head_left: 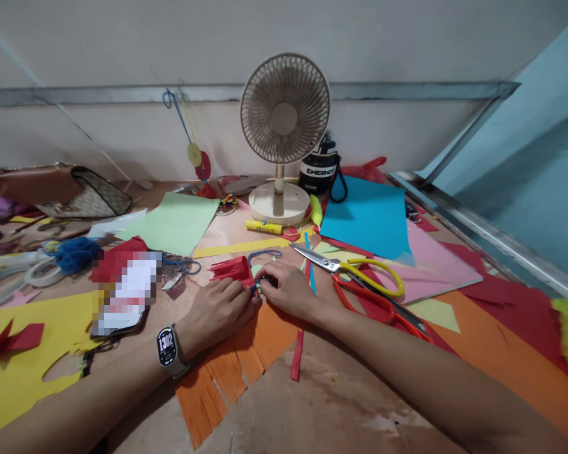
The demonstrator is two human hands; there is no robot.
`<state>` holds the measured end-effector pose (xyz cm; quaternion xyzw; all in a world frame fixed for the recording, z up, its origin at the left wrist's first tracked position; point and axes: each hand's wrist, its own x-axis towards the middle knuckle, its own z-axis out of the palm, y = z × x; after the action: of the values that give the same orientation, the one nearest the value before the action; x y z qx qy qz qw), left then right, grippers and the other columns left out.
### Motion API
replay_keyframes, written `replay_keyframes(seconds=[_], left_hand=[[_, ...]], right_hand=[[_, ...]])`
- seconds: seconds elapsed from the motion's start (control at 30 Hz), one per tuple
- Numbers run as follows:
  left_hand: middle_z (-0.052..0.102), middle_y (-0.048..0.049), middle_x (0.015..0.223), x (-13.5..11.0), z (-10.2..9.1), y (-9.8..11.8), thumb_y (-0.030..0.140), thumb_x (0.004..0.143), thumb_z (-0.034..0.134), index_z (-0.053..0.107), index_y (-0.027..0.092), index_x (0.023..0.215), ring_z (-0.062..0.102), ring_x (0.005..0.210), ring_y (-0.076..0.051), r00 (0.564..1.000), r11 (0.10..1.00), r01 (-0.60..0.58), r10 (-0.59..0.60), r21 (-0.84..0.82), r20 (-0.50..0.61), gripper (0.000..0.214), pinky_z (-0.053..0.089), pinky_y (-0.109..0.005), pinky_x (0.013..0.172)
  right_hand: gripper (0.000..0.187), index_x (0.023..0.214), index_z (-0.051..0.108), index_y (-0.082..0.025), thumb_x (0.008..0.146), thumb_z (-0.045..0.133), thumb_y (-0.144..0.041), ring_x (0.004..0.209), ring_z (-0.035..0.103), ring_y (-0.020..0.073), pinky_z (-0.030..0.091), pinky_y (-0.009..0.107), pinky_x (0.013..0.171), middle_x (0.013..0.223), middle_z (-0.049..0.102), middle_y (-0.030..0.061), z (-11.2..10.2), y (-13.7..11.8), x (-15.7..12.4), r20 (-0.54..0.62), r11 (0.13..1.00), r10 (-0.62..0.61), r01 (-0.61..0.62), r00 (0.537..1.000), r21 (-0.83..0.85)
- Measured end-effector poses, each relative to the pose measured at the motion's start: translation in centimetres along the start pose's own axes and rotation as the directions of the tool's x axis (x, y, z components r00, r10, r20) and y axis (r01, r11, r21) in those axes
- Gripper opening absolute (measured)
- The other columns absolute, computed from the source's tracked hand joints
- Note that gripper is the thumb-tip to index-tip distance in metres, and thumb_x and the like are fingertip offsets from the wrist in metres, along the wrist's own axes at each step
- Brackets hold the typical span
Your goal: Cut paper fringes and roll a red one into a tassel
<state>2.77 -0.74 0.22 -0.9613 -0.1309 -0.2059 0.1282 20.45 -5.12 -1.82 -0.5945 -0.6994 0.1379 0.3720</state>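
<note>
My left hand (220, 309), with a watch on its wrist, is closed with its fingertips at the base of a red fringed paper tassel (231, 268). Close against it, my right hand (288, 290) has its fingers curled in a pinch by a blue yarn cord (265, 254) that loops up from the tassel. The exact grip between the fingertips is partly hidden. Under both hands lies an orange fringed paper strip (253, 353), its cut ends fanned toward me. Right of it is a narrow red paper strip (297, 356).
Scissors (360, 277) with yellow and red handles lie right of my right hand. Ahead stand a fan (284, 126) and a black bottle (318, 170). A glue stick (264, 226) lies before the fan. Left are a phone (127, 296), blue yarn (78, 252) and tape rolls (47, 271).
</note>
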Motion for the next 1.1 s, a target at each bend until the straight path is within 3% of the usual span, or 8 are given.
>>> replay_keyframes(seconds=[0.33,1.1], left_hand=[[0.057,-0.0014,0.064,-0.4,0.4,-0.3,0.019,0.088,0.052,0.056,0.018,0.068,0.051,0.06,-0.018,0.999,0.999,-0.036,0.036,0.034,0.009,0.02,0.038,-0.032,0.055],[0.058,-0.0015,0.063,-0.1,-0.5,-0.2,0.016,0.088,0.05,0.058,0.017,0.067,0.051,0.058,-0.017,0.997,0.997,-0.069,0.068,0.033,0.021,0.023,0.037,-0.031,0.053]], right_hand=[[0.014,0.077,0.065,-0.018,0.075,0.055,-0.008,0.075,0.061,0.016,0.042,0.024,0.069,0.076,0.067,0.0011,-0.1,0.0,0.1,0.008,1.0,-0.003,0.003,1.0,0.001],[0.015,0.078,0.065,-0.019,0.075,0.056,-0.008,0.073,0.06,0.0149,0.041,0.024,0.068,0.076,0.066,0.0002,0.0,0.1,0.1,0.002,1.0,0.0,0.0,1.0,0.0]])
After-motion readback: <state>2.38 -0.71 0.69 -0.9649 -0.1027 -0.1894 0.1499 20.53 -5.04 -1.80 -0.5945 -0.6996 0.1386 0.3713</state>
